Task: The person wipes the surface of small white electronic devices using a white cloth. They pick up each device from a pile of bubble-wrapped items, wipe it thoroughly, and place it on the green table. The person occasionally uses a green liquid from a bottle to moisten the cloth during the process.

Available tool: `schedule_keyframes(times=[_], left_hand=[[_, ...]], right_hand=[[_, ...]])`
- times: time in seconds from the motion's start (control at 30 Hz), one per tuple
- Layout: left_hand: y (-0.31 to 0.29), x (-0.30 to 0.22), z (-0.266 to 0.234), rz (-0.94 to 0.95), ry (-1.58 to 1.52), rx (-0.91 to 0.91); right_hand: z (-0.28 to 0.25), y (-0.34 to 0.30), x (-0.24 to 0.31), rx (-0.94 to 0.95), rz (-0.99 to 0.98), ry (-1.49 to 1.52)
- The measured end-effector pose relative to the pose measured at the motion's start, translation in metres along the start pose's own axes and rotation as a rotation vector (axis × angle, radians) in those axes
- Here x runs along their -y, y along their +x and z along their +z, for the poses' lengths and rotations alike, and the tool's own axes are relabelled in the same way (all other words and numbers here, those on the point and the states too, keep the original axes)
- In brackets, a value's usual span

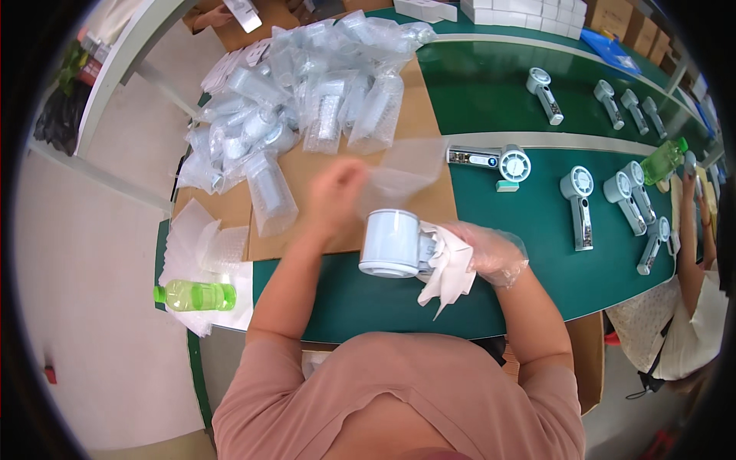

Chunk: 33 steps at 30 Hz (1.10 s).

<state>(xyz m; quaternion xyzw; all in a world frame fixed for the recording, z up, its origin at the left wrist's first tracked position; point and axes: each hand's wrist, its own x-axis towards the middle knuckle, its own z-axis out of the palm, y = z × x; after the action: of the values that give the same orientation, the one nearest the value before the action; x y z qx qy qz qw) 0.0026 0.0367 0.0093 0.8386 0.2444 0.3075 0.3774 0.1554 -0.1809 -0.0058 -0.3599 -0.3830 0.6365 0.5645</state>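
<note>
My right hand [494, 254], in a clear plastic glove, is closed around the handle of a pale blue handheld fan [389, 244]. A crumpled white cloth [448, 268] lies between the fingers and the handle and hangs down below it. The fan's round head points left, seen from the side. My bare left hand [336, 198] is smeared by motion above the cardboard. From its fingers a translucent plastic bag [410, 170] stretches right, over the fan head, and the hand seems closed on the bag's near end.
Bubble-wrapped fans [299, 92] pile on cardboard [425, 107] at the far left. One fan [491, 159] lies ahead with a small green-white block [507, 186]; several others stand rightward. A green bottle [201, 296] lies near left. A co-worker's arm [691, 245] is at right.
</note>
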Motion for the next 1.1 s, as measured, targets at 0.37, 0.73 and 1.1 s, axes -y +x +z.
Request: schedule_keyframes(times=[0.37, 0.73, 1.1], left_hand=[[-0.054, -0.03, -0.046, 0.361, 0.452, -0.093], [-0.028, 0.044, 0.005, -0.498, -0.346, 0.24], [-0.03, 0.053, -0.006, -0.39, -0.324, 0.178]], right_hand=[[-0.002, -0.003, 0.001, -0.276, -0.057, 0.105], [-0.005, 0.026, -0.024, -0.251, 0.179, -0.099], [0.019, 0.041, -0.022, -0.33, 0.377, -0.251]])
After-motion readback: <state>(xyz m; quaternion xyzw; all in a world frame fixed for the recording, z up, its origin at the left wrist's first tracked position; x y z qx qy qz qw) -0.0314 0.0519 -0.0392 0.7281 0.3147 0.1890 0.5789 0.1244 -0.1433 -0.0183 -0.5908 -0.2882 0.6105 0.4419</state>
